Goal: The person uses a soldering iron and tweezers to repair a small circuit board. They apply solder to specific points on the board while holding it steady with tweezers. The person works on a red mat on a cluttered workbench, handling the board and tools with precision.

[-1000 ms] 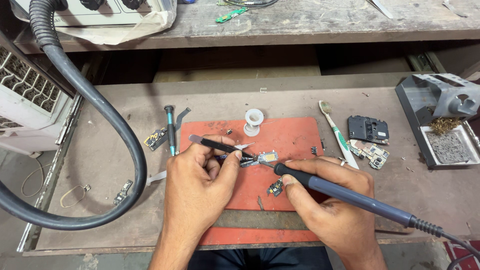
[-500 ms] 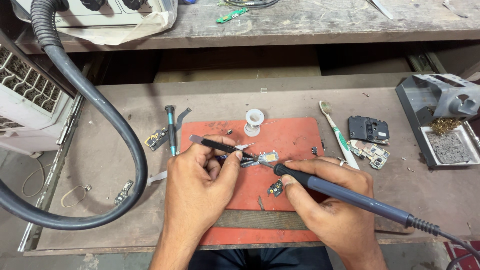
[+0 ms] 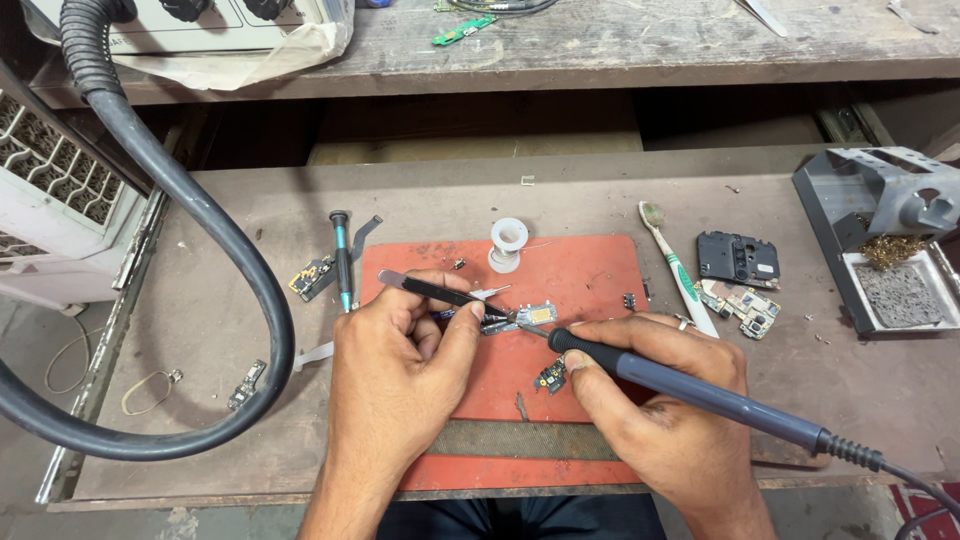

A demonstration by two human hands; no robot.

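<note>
Black tweezers (image 3: 440, 292) slant across the red mat (image 3: 590, 270), pinching a small silvery board (image 3: 533, 315), where the grey, black-tipped soldering iron (image 3: 700, 395) meets it from the right.

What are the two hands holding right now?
Left hand: closed on black tweezers, which pinch a small circuit board.
Right hand: closed on the soldering iron.

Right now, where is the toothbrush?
In the head view, the toothbrush lies on the bench just off the red mat's right edge, bristles away from the person, left of the black cover.
</note>
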